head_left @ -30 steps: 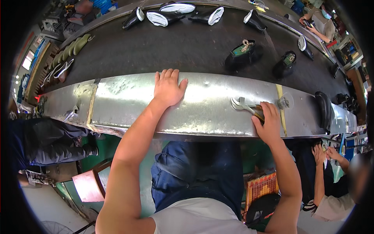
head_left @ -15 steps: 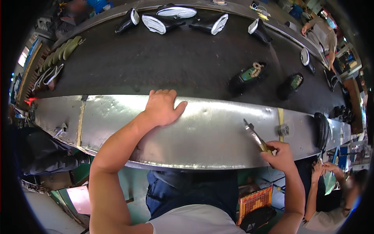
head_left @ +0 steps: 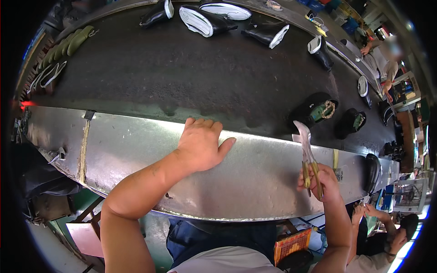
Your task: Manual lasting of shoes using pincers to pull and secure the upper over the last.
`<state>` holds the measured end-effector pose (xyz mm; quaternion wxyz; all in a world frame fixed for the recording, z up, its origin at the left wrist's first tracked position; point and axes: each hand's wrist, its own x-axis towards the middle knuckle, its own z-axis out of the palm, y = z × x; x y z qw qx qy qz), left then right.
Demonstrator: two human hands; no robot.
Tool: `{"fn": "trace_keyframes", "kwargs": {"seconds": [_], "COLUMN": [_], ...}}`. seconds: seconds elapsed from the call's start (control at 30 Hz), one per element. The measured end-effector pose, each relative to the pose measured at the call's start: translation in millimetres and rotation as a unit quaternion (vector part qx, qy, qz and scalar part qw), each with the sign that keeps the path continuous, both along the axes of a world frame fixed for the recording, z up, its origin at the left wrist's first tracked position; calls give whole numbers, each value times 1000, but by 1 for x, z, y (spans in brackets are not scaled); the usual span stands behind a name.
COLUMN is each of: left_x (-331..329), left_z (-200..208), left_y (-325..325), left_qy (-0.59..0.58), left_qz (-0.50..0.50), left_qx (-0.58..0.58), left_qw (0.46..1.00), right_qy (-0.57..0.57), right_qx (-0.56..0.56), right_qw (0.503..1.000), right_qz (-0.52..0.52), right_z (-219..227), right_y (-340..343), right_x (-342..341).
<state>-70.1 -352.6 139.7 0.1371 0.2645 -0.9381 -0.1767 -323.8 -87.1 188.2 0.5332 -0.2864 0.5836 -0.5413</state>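
My left hand [head_left: 203, 144] lies palm down on the far edge of a sheet-metal ledge [head_left: 132, 154], fingers together over the rim and thumb spread. It holds nothing. In my right hand [head_left: 327, 182] is a pair of lasting pincers [head_left: 307, 144], held by brass-coloured handles that stand slightly apart. Their curved steel jaws point away from me, above the ledge's far edge. Just beyond the jaws is a black shoe [head_left: 311, 107] with a green inside and a beige wad in its opening. A similar black shoe [head_left: 348, 126] stands to its right.
Several black shoes with white linings, one of them a boot [head_left: 267, 33], lie at the far side of the dark belt [head_left: 182, 77]. Olive pieces [head_left: 68, 45] are at the left. A black shoe [head_left: 373, 174] rests on the ledge's right end. Co-workers [head_left: 382, 57] are on the right.
My right hand has raised the pincers and turned them upright toward the black shoe; the handles now show apart. My left hand stays on the ledge's edge. The view has shifted.
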Motion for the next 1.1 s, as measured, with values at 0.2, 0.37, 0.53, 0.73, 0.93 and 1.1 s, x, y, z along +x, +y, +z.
{"fn": "trace_keyframes", "kwargs": {"seconds": [0.2, 0.37, 0.53, 0.73, 0.93, 1.1], "left_x": [0, 0, 2, -14, -77, -95], "left_z": [-2, 1, 0, 13, -6, -21], "left_y": [-3, -3, -8, -84, -240, -328], "left_qy": [-14, -10, 30, 52, -76, -273], "left_qz": [1, -3, 0, 129, 274, 285], "left_qx": [1, -9, -11, 296, -51, -265], "left_qw": [1000, 1000, 1000, 945, 957, 880], "right_qy": [287, 607, 598, 591, 588, 586], "right_qx": [-24, -128, -158, -161, -146, -140], "right_qw": [957, 784, 784, 790, 795, 798], "right_qz": [-11, -13, -43, -26, -22, -17], "right_z": [-25, -27, -47, -56, -55, -52], "right_y": [-29, -78, -92, -97, -94, -99], "right_x": [-9, -4, -10, -12, -14, -13]}}
